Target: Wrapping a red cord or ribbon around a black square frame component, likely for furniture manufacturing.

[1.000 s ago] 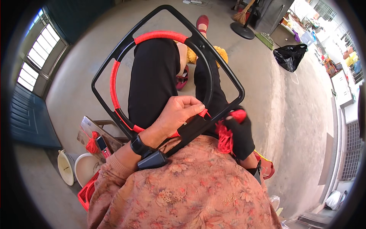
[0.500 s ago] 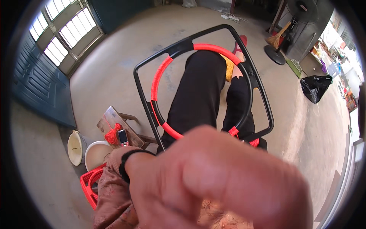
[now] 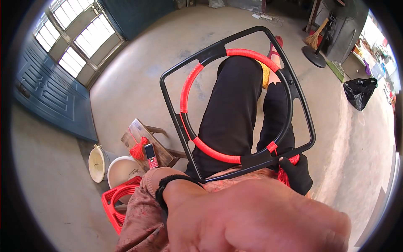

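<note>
Left hand (image 3: 260, 214), bare and blurred, raised near the camera; fingertips hidden, so cannot tell whether wide, narrow or holding anything. Right hand (image 3: 299, 175), in a black glove, just beside the near right corner of a black square frame (image 3: 256, 161) with rounded corners and a round inner ring (image 3: 289, 110); closed around a bundle of bright red cord (image 3: 283, 177). Frame across black-trousered legs (image 3: 233, 101), beyond the left hand; ring wrapped tightly in red on its far, left and near arcs, plus a short band at near right. To the left, a small wooden bench (image 3: 131, 137) with a loose red cord hank (image 3: 139, 149) and a red-and-black keypad phone (image 3: 150, 156) on top. Nearer, two round off-white buckets (image 3: 97, 166) and a red frame with a round opening (image 3: 110, 197). Far right, a shiny black plastic bag (image 3: 359, 93) on the grey floor (image 3: 319, 113).
</note>
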{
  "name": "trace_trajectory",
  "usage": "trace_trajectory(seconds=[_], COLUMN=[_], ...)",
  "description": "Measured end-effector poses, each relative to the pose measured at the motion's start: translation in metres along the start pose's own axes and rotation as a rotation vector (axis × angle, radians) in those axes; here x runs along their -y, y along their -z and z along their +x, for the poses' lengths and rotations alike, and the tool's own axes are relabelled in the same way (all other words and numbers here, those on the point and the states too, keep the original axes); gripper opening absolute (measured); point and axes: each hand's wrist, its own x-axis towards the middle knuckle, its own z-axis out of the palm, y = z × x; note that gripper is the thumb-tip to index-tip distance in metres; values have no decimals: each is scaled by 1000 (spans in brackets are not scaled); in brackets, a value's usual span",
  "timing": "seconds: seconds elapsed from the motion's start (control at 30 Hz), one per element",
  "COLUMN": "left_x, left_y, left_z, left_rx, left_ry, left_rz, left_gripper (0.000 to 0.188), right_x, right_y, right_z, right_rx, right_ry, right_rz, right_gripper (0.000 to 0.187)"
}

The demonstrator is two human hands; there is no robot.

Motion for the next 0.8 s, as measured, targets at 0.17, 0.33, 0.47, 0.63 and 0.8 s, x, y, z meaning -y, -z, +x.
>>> trace_trajectory(seconds=[0.17,0.33,0.47,0.63,0.8], left_x=[-1,2,2,4,2], left_y=[2,1,0,-1,10], left_z=[-4,-4,-7,-5,-3], left_rx=[-6,7,5,44,146], left_ry=[6,20,14,23,74], left_rz=[16,21,40,32,57], left_gripper=[23,27,30,33,37], right_x=[-6,-3,-8,-10,-15], right_y=[0,-4,0,3,-4], right_z=[1,-4,2,-4,3], right_rx=[-41,-99,-40,-84,10], right_ry=[-5,-28,-10,-30,59], right_rz=[-28,51,16,58,182], right_gripper=[18,18,17,16,13])
